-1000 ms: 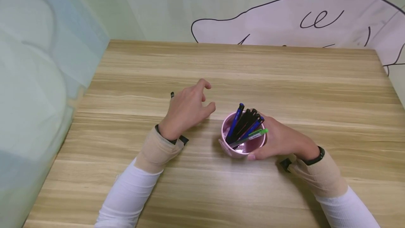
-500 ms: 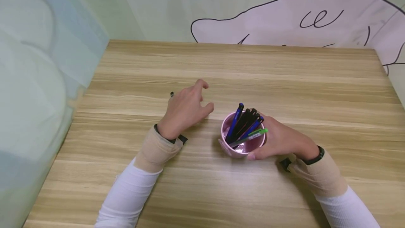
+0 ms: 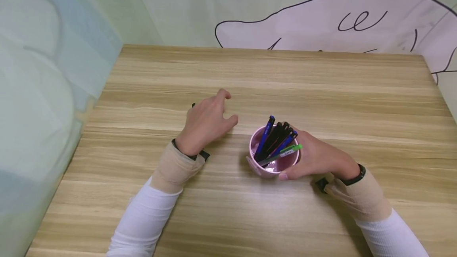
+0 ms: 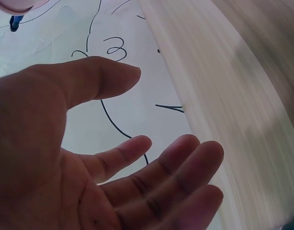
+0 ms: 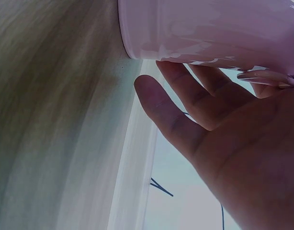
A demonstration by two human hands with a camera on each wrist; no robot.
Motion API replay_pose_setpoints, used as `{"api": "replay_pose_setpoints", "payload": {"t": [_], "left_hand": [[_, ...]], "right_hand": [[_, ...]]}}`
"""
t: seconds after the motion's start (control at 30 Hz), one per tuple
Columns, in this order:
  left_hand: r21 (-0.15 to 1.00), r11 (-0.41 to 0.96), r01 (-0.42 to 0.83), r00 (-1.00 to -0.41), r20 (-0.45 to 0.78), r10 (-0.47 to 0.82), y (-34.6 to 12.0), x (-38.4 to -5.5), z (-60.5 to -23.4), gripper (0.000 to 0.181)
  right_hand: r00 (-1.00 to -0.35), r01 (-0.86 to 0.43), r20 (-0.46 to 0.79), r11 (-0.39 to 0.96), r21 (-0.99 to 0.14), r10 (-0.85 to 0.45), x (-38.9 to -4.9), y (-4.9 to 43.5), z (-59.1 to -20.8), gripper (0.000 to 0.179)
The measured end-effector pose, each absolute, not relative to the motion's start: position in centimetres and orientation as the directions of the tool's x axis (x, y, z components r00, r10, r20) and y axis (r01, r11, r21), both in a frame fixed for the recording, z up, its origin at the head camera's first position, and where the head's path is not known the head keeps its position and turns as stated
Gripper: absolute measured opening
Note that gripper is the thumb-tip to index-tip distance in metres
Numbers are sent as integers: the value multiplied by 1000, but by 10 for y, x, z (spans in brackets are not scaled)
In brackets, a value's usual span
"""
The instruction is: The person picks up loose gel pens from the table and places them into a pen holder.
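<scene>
A pink cup (image 3: 252, 146) stands on the wooden table with several pens leaning in it. Dark pens (image 3: 276, 138) fill its middle, a blue pen (image 3: 264, 140) leans at the left, and a green-ended pen (image 3: 290, 151) slants over the right rim. My right hand (image 3: 317, 156) holds the cup from the right, thumb at the near side and fingers behind it. In the right wrist view its fingers (image 5: 199, 103) lie along the cup wall (image 5: 209, 33). To the cup's left, my left hand (image 3: 207, 122) hovers with relaxed, parted fingers, its palm (image 4: 56, 167) holding nothing.
A small dark end of a thin object (image 3: 193, 105), mostly hidden, shows beyond the left hand. The wooden table (image 3: 228, 217) reaches back to a printed wall (image 3: 171, 15) with a cartoon animal drawing. Another pale wall (image 3: 39, 102) borders the left side.
My left hand has drifted slightly left, away from the cup, covering more of the small dark end behind it. The right hand and the cup have not visibly moved.
</scene>
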State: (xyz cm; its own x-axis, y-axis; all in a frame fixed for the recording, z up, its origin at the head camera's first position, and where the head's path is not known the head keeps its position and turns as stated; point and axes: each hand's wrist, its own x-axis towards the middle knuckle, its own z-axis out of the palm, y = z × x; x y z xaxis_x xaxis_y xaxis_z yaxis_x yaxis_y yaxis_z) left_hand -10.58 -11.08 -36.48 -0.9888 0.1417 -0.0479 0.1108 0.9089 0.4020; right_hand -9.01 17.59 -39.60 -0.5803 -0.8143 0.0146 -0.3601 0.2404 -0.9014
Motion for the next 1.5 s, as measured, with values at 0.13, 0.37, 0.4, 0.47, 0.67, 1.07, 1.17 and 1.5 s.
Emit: {"api": "replay_pose_setpoints", "payload": {"t": [0.13, 0.37, 0.4, 0.47, 0.67, 1.07, 1.17, 1.5], "left_hand": [[396, 913, 95, -990, -61, 130, -113, -106, -365, 54], [389, 918, 72, -990, -84, 113, -115, -106, -364, 55], [388, 919, 71, -990, -85, 113, -115, -106, -364, 54], [384, 921, 69, -990, -87, 111, -115, -106, -364, 54], [374, 925, 64, -990, -92, 105, -116, -106, -364, 55], [331, 943, 41, -990, -114, 83, -118, -107, -365, 57], [315, 949, 27, -990, -122, 69, -119, -108, -365, 57], [298, 954, 18, -989, -136, 61, -122, -109, -367, 56]], "right_hand": [[-579, -359, 15, 239, -902, -815, -90, 176, -395, 86], [-579, -353, 16, 233, -906, -815, -90, 176, -396, 86], [-579, -352, 17, 232, -907, -815, -90, 176, -396, 86], [-578, -353, 17, 231, -906, -816, -90, 176, -397, 86], [-579, -356, 22, 228, -906, -815, -90, 176, -397, 86], [-580, -365, 22, 235, -901, -814, -90, 176, -396, 86], [-580, -360, 19, 236, -903, -814, -90, 176, -396, 86], [-578, -351, 10, 238, -906, -816, -90, 177, -396, 83]]}}
